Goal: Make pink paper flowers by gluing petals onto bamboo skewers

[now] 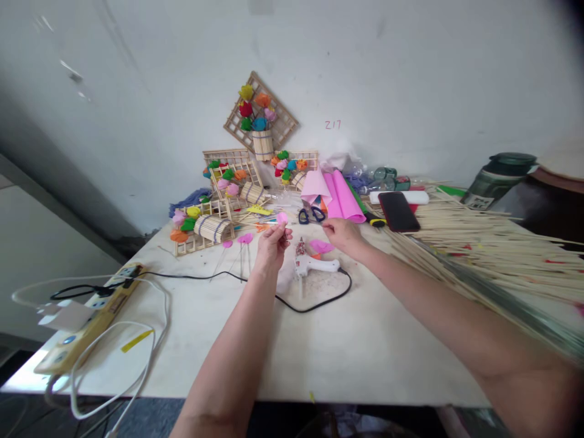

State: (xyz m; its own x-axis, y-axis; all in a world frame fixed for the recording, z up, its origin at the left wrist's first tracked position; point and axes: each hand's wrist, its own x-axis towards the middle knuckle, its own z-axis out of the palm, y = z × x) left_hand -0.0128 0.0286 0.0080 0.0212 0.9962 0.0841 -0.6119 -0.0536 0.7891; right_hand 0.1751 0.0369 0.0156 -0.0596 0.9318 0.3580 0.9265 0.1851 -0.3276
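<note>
- Pinching a round pink paper piece (282, 217) at fingertips: left hand (275, 238)
- Right hand (342, 233) curled closed; cannot tell if holding anything
- White plastic glue gun (318, 264) lies between them, probably for reach

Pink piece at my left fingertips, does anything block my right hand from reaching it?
Nothing visible stands between the right hand and the pink piece; the dark-handled scissors appear to lie beyond the gap.
</note>
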